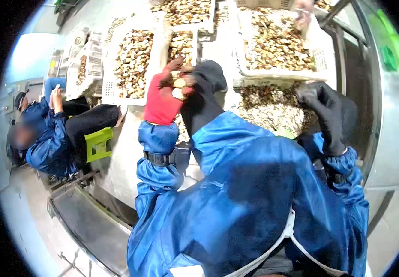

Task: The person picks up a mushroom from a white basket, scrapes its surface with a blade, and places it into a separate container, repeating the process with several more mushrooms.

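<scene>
My left hand (165, 94), in a red glove with dark fingers, is closed around several pale mushrooms (179, 84). It is raised in front of a narrow white crate holding more brown-and-cream mushrooms (181, 45). My right hand (326, 108) wears a dark grey glove, with its fingers bent and drawn together at the right edge of a loose heap of pale and dark pieces (275, 108). What those fingers hold, if anything, I cannot tell. Both my arms are in blue sleeves, and my dark-clad knee rises beside the left hand.
White crates (327, 62) of mushrooms stand ahead; another (109, 92) is at left. A hand (303, 7) reaches into the right-hand crate. At far left a person (47, 134) in blue sits by a green stool (99, 144). A metal frame (375, 92) runs along the right.
</scene>
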`<act>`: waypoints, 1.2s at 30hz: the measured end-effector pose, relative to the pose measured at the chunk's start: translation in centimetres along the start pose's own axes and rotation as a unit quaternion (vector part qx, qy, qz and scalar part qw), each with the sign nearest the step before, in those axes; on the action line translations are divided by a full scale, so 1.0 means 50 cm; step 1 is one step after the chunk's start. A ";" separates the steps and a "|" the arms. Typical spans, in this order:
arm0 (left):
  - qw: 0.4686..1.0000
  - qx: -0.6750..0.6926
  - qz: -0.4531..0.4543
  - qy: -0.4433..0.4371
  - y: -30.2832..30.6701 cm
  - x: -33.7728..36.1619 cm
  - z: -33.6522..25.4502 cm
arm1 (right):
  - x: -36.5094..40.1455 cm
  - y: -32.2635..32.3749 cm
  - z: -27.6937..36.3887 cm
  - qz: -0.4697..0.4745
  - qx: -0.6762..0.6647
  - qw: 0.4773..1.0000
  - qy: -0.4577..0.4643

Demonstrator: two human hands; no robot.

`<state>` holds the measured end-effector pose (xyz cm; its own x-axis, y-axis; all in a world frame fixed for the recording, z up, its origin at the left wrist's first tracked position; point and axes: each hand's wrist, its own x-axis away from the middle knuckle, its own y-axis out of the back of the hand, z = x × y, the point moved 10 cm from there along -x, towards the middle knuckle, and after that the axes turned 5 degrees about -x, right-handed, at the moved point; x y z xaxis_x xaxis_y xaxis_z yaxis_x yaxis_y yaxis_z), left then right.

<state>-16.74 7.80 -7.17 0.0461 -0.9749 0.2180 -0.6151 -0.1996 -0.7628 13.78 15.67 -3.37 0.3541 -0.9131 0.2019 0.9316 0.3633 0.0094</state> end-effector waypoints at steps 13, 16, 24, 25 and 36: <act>0.974 -0.146 0.073 0.157 -0.244 -0.044 0.249 | 0.009 -0.040 0.061 0.067 -0.077 0.993 0.057; 0.967 -0.214 0.033 0.136 -0.245 -0.047 0.256 | 0.008 -0.036 0.080 0.051 -0.031 0.991 0.117; 0.943 -0.318 -0.020 0.093 -0.260 -0.034 0.243 | 0.006 -0.027 0.080 0.005 0.053 0.983 0.178; 0.949 -0.299 -0.022 0.095 -0.259 -0.033 0.244 | 0.005 -0.025 0.075 0.001 0.048 0.985 0.165; 0.942 -0.323 -0.064 0.059 -0.242 -0.040 0.223 | 0.013 -0.035 0.096 0.027 0.065 0.969 0.236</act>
<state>-0.65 11.05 -5.17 0.0882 -0.9214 0.3786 -0.9632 -0.1757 -0.2034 12.01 15.34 1.45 0.4289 -0.8639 -0.2640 0.9032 0.4051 0.1417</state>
